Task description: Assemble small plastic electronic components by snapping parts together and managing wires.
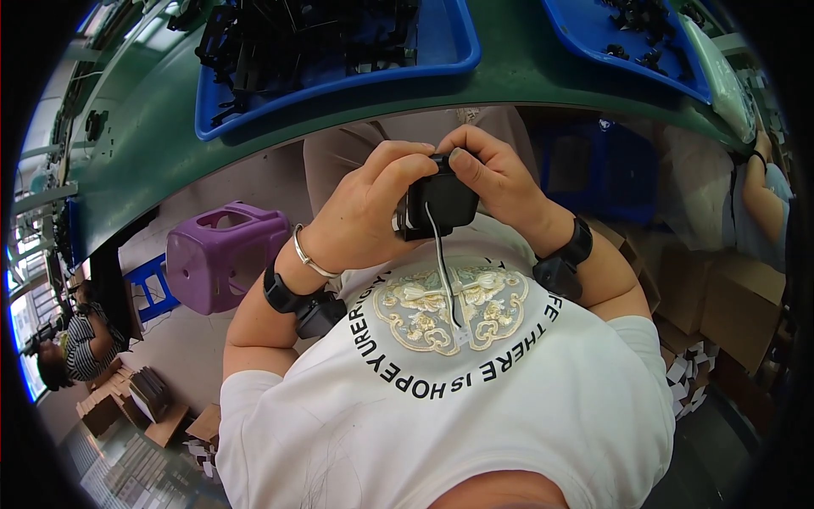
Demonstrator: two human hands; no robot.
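Note:
In front of my chest, between both hands, is a small black plastic box-shaped part (455,206) with rounded corners. A thin cable (441,263), pale along most of its length with a dark end, hangs down from it over my white shirt. My left hand (366,204) is closed around its left side, fingertips at the top edge. My right hand (502,180) pinches its upper right corner between thumb and index finger. What lies under the fingertips is hidden.
Ahead is a green table (509,85). On it stand a blue tray (339,88) of black parts and another blue tray (627,69) at right, beside a clear plastic bag (721,81). A purple stool (225,254) stands left, cardboard boxes (738,297) right. Other people sit at both sides.

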